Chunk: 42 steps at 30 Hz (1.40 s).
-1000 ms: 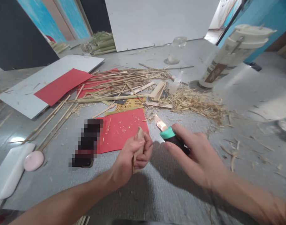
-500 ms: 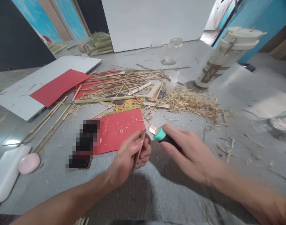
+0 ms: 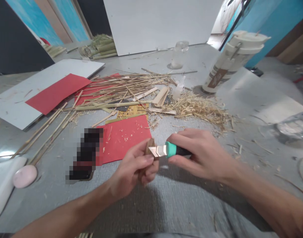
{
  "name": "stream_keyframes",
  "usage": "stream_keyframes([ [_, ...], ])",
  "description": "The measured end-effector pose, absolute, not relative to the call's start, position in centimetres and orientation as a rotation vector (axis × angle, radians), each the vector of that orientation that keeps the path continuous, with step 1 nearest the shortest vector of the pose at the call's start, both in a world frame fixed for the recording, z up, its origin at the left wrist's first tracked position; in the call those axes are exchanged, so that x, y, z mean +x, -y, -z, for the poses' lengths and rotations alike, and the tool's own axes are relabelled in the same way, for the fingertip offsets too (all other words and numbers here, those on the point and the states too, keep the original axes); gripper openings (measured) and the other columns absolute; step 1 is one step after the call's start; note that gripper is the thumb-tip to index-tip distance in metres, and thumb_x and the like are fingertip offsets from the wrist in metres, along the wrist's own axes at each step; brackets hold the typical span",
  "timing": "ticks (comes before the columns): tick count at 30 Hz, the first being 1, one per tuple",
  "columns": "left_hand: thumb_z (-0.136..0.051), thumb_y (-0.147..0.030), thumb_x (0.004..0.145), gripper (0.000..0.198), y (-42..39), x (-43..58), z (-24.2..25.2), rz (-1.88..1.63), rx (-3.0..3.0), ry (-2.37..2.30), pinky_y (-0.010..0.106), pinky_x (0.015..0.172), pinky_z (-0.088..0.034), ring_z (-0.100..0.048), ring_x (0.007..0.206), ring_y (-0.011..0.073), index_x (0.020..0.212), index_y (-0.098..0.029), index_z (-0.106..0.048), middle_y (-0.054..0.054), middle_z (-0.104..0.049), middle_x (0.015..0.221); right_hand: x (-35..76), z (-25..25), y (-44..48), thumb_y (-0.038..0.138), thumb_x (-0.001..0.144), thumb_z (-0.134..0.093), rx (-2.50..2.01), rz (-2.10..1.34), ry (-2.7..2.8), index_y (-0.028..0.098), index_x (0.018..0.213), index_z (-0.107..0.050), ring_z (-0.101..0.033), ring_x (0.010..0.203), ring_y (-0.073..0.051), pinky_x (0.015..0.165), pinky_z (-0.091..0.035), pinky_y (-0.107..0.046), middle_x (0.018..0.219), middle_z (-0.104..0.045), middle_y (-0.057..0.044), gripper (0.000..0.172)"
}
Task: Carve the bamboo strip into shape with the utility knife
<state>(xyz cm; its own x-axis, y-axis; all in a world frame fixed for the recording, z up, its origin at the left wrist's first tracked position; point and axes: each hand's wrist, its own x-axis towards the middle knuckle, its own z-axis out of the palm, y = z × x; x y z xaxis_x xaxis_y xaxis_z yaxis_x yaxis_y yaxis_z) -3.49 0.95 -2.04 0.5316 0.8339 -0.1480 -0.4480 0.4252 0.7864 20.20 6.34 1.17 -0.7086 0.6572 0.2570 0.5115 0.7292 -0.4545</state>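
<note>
My left hand (image 3: 135, 165) is closed around a short brown strip of plant stalk (image 3: 150, 144), whose upper end sticks up past the fingers. The rest of the strip is hidden in the grip. In my right hand (image 3: 198, 152) is a utility knife (image 3: 170, 149) with a black and green handle. Its bare blade points left and overlaps the strip in view, close to my left thumb; whether it touches cannot be told. Just beyond my left hand lies a red sheet (image 3: 126, 135) sprinkled with pale shavings.
Behind are a bundle of thin stalks (image 3: 131, 84), yellow sandpaper (image 3: 134, 110) and a heap of straw shavings (image 3: 201, 107). A tall white container (image 3: 223, 62) and clear jar (image 3: 180, 54) stand farther back. A blurred-out dark object (image 3: 85, 153) and pink round object (image 3: 24, 176) lie left.
My right hand has brought the knife blade left and down onto the strip's upper end. My left hand has turned the strip slightly. The view has shifted a little.
</note>
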Motion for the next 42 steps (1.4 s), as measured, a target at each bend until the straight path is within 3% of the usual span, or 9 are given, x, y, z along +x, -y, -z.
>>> stream_keyframes([
  [5, -0.095, -0.042, 0.076, 0.046, -1.3, -3.4, 1.3, -0.844, 0.915, -0.801, 0.019, 0.052, -0.029, -0.034, 0.058, 0.0068, 0.08, -0.019, -0.056, -0.006, -0.046, 0.068, 20.0, -1.3, -6.1, 0.063, 0.112, -0.045, -0.892, -0.398, 2.592, 0.022, 0.092, -0.063, -0.049, 0.066, -0.018, 0.064, -0.027, -0.033, 0.074, -0.059, -0.001, 0.049],
  [9, -0.1, -0.03, 0.065, 0.051, -1.6, -2.7, 0.5, -0.833, 0.953, -0.958, 0.02, 0.052, -0.026, -0.032, 0.056, 0.0063, 0.069, -0.019, -0.049, -0.008, -0.043, 0.062, 19.6, -1.6, -5.7, 0.05, 0.111, -0.049, -0.849, -0.384, 2.62, 0.021, 0.091, -0.061, -0.048, 0.065, -0.017, 0.066, -0.029, -0.033, 0.073, -0.06, -0.001, 0.037],
  [13, -0.099, -0.037, 0.066, 0.052, -1.6, -2.7, 0.3, -0.833, 1.009, -1.063, 0.021, 0.049, -0.02, -0.029, 0.053, 0.0061, 0.066, -0.02, -0.049, -0.009, -0.039, 0.057, 19.4, -1.8, -5.5, 0.041, 0.107, -0.051, -0.858, -0.423, 2.642, 0.02, 0.094, -0.061, -0.049, 0.064, -0.017, 0.063, -0.025, -0.033, 0.075, -0.06, -0.001, 0.027],
  [29, -0.1, -0.05, 0.062, 0.059, -1.3, -2.9, 0.5, -0.83, 1.012, -1.113, 0.023, 0.05, -0.017, -0.027, 0.053, 0.0067, 0.065, -0.02, -0.049, -0.008, -0.037, 0.057, 19.5, -2.3, -5.3, 0.043, 0.109, -0.047, -0.875, -0.497, 2.68, 0.021, 0.096, -0.06, -0.046, 0.061, -0.016, 0.061, -0.02, -0.034, 0.075, -0.061, -0.001, 0.029],
  [42, -0.092, -0.053, 0.079, 0.056, -0.9, -2.7, 0.7, -0.919, 1.036, -1.09, 0.025, 0.05, -0.018, -0.023, 0.053, 0.0075, 0.066, -0.02, -0.048, -0.009, -0.031, 0.056, 19.0, -2.0, -4.2, 0.045, 0.112, -0.045, -0.977, -0.294, 2.591, 0.022, 0.091, -0.056, -0.053, 0.059, -0.016, 0.058, -0.022, -0.032, 0.072, -0.062, 0.0, 0.033],
])
